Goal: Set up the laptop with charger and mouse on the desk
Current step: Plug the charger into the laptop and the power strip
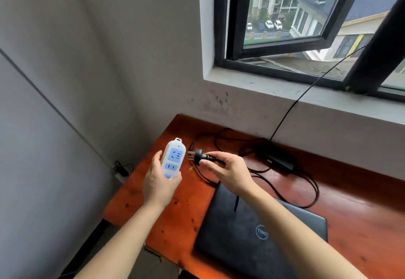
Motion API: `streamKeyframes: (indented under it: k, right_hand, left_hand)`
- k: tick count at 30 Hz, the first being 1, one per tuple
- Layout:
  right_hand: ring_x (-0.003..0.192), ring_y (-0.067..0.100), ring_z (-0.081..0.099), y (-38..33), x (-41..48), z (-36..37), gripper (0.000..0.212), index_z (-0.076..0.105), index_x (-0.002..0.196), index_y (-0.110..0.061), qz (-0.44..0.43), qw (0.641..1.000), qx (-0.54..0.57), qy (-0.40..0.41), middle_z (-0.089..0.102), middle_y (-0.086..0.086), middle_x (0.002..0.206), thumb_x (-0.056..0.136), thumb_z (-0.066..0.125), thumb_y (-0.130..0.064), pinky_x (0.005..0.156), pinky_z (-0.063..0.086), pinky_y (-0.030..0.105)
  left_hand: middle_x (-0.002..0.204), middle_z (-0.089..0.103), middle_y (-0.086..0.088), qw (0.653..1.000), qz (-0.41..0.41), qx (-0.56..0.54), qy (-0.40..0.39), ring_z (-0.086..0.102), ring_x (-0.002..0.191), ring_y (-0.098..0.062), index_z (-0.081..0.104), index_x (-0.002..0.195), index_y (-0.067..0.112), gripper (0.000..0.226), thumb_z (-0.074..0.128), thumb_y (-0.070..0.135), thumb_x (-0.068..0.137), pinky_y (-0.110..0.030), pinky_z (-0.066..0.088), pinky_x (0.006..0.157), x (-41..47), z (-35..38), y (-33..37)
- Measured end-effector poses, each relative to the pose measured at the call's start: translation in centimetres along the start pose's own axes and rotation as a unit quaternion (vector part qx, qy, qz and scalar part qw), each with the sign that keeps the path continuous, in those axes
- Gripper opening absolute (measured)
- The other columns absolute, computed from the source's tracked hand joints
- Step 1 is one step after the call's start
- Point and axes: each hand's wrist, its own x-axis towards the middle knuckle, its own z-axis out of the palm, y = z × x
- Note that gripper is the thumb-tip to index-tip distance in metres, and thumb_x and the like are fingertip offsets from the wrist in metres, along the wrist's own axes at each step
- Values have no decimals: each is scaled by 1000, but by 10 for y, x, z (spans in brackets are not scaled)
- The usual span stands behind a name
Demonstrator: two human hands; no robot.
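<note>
My left hand (158, 182) grips a white power strip (173, 160) with blue sockets, held upright above the desk's left end. My right hand (228, 171) pinches the black charger plug (199, 155); its metal prongs point left at the strip's side, a small gap away. The charger's black brick (279, 162) lies on the reddish wooden desk (361, 202), its cable (306, 193) looping around it. A closed black laptop (258, 235) lies flat at the desk's near edge, under my right forearm. No mouse is in view.
A grey wall and a windowsill (306, 94) stand right behind the desk, with an open black-framed window above. A thin black cord (291, 105) runs from the window down to the desk. A small black adapter (121, 170) sits by the wall, left of the desk.
</note>
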Motion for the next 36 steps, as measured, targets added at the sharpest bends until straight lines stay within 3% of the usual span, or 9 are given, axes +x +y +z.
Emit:
streamKeyframes:
  k: [3,7,10,13,16,25,31,36]
  right_hand:
    - [81,2,62,0,-6,-3,33,74,108,-29,-11,998,-66,-3,67,-15,88,87,69,-54,71,48,22]
    - [90,5,64,2,-12,0,25,71,110,-27,3,999,-42,-11,71,-11,98,93,67,-45,80,51,25]
    - [94,6,63,1,-13,2,23,69,115,-25,-5,999,-45,6,70,-9,102,95,67,-38,84,47,21]
    - [86,3,58,-3,-13,2,29,67,120,-24,-27,996,-81,18,62,-7,100,94,68,-37,77,39,7]
    - [83,4,59,-4,-12,3,34,65,124,-26,-51,994,-99,22,61,-6,99,92,71,-37,74,42,10]
    - [80,15,58,-6,-4,9,32,67,125,-24,-20,990,-138,35,59,1,85,100,58,-41,75,46,31]
    - [71,9,52,-11,3,6,32,68,101,-17,-29,992,-122,14,61,-2,74,104,49,-42,66,37,27]
    - [66,16,56,-13,8,1,53,61,87,-17,-25,995,-102,3,61,4,70,98,34,-61,67,47,41]
  left_hand:
    - [113,64,-7,999,29,-32,0,62,101,-26,53,130,9,71,88,25,71,-34,52,83,-3,2,13]
    - [108,64,3,996,49,-74,-20,60,92,-16,55,123,14,73,94,28,63,-27,46,78,-2,-1,25]
    - [113,67,4,990,74,-95,-74,63,98,-16,52,130,17,75,92,24,67,-23,46,80,1,-3,25]
    - [116,64,9,982,109,-100,-118,63,104,-15,49,137,19,68,84,18,78,-5,41,79,5,-9,21]
    - [118,64,11,977,111,-121,-136,63,104,-11,49,138,21,68,83,17,80,1,40,79,11,-12,20]
    - [132,60,12,956,76,-217,-181,61,118,-6,44,141,32,73,82,13,81,-26,52,99,26,-14,11]
    - [134,60,9,953,69,-221,-193,62,120,-8,41,144,32,74,81,18,83,-35,54,100,29,-12,9]
    - [133,61,8,950,48,-231,-202,62,119,-8,40,143,32,71,79,21,84,-35,56,97,29,-13,10]
